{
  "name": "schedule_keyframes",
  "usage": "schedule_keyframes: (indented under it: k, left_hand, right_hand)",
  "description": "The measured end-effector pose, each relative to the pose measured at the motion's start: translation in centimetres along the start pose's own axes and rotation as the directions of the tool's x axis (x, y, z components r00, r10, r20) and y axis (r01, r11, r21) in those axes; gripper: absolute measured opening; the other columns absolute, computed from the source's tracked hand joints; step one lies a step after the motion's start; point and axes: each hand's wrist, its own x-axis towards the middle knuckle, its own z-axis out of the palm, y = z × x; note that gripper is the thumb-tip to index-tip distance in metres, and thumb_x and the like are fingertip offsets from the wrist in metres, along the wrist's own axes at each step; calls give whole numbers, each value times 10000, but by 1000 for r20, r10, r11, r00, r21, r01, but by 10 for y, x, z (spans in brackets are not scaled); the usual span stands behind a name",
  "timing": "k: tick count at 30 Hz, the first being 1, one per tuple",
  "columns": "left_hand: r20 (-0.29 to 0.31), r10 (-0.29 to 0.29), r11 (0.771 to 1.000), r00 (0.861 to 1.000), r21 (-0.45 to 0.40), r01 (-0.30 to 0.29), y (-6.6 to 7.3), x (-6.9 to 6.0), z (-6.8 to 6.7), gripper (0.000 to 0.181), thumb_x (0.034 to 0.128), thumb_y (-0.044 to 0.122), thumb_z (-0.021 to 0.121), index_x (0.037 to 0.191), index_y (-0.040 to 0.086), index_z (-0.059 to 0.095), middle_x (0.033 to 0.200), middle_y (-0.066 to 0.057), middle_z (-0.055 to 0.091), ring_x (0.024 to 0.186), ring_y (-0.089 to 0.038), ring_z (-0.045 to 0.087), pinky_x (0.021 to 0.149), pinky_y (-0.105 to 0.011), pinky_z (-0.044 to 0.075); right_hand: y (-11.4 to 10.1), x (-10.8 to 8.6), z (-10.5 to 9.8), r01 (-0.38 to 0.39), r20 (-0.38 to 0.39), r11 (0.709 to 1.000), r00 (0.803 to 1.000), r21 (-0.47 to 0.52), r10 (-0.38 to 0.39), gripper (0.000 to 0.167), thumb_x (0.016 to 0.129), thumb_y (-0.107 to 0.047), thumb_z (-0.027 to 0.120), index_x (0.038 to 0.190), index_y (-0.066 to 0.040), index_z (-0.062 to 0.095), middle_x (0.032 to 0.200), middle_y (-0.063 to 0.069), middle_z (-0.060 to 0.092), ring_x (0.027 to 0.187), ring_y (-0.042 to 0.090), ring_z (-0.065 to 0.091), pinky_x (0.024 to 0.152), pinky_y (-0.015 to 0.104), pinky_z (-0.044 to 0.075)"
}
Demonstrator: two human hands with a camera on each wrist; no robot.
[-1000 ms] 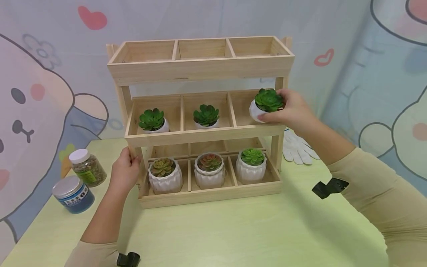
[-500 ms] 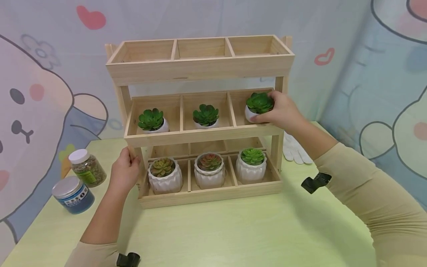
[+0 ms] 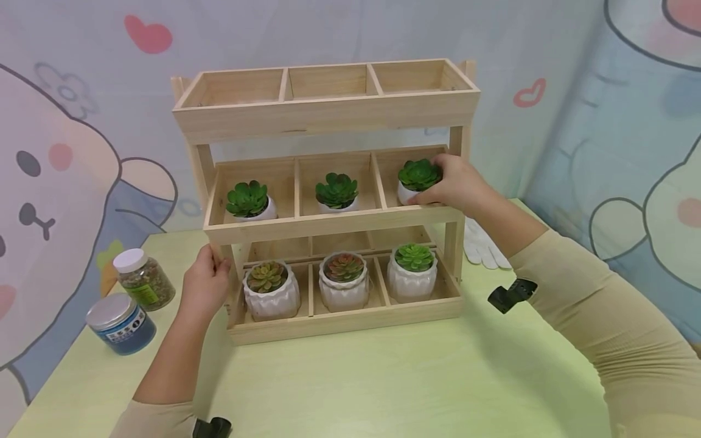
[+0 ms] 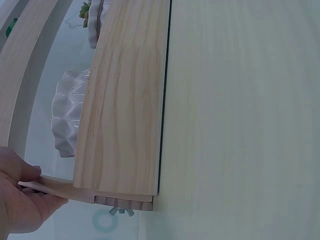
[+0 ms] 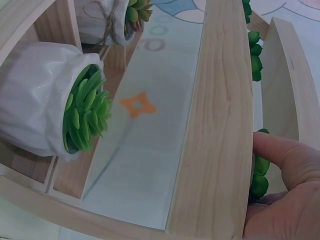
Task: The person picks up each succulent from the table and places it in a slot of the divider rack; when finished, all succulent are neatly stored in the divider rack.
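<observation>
A three-tier wooden plant stand (image 3: pixel 328 226) stands on the table. My right hand (image 3: pixel 459 185) holds a white-potted green succulent (image 3: pixel 419 175) inside the right compartment of the middle tier, thumb toward the front; the pot's lower part is hidden behind the front board. On the left, my left hand (image 3: pixel 205 281) grips the stand's side post; the left wrist view shows the thumb and fingers around the wooden post (image 4: pixel 55 187). Two more green succulents, one at left (image 3: pixel 247 199) and one in the centre (image 3: pixel 336 191), sit in the same tier.
The bottom tier holds white pots with a yellowish succulent (image 3: pixel 267 277), a reddish succulent (image 3: pixel 344 267) and a light green succulent (image 3: pixel 414 258). A jar of granules (image 3: pixel 145 280) and a blue jar (image 3: pixel 122 323) stand at left. White gloves (image 3: pixel 484 246) lie behind at right.
My right hand has moved the potted succulent left and down into the right middle compartment. The left hand has kept its grip on the post.
</observation>
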Motion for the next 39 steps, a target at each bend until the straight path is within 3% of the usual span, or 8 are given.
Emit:
schedule_keyframes:
  k: [5, 15, 23, 28, 35, 39]
  left_hand:
    - [5, -6, 1000, 1000, -5, 6, 1, 0, 1, 366, 1011, 133, 386, 1326, -48, 342, 1311, -314, 442, 1181, -475, 440, 903, -588, 417]
    - [-5, 21, 1000, 1000, 14, -20, 3, 0, 1, 256, 1007, 131, 395, 1186, -50, 389, 1254, -319, 478, 1136, -473, 472, 842, -577, 445]
    - [-13, 14, 1000, 1000, 3, -14, 3, 1, -1, 314, 1006, 125, 393, 1263, -53, 373, 1277, -316, 465, 1158, -475, 457, 881, -587, 427]
    - [-14, 14, 1000, 1000, -4, -14, 3, 0, 0, 326, 1004, 110, 390, 1284, -55, 360, 1297, -320, 449, 1172, -480, 445, 889, -594, 420]
    - [-14, 23, 1000, 1000, 0, -23, 2, -1, 0, 292, 1003, 109, 393, 1240, -60, 375, 1268, -324, 466, 1151, -476, 462, 867, -587, 431]
    - [-20, 25, 1000, 999, 13, -25, 0, -1, 0, 203, 1004, 124, 401, 1118, -44, 394, 1197, -310, 502, 1080, -457, 503, 798, -557, 457]
  right_hand:
    - [-1, -1, -1, -24, 31, 1000, 999, 11, 23, 746, 702, -259, 835, 1260, 42, 441, 1196, 186, 502, 1061, 313, 487, 934, 463, 417]
    - [0, -6, -3, -10, 45, 1000, 999, 0, 10, 718, 746, -287, 806, 1272, 55, 455, 1186, 194, 515, 1030, 312, 502, 897, 458, 439]
    - [0, -9, -7, -16, 76, 998, 997, 60, 11, 655, 759, -261, 795, 1234, 44, 465, 1118, 177, 535, 949, 286, 513, 790, 388, 478]
    - [3, -11, -8, 5, 70, 994, 997, 105, -13, 712, 732, -250, 821, 1267, 36, 448, 1166, 174, 533, 1012, 291, 509, 851, 409, 462]
    - [11, -25, -10, 62, 32, 960, 997, 275, -74, 740, 756, -135, 800, 1354, 42, 402, 1341, 185, 456, 1216, 304, 456, 994, 411, 400]
    - [15, -40, -13, 93, -29, 929, 996, 359, -89, 705, 772, -128, 786, 1355, 19, 418, 1377, 140, 458, 1253, 261, 440, 997, 363, 403]
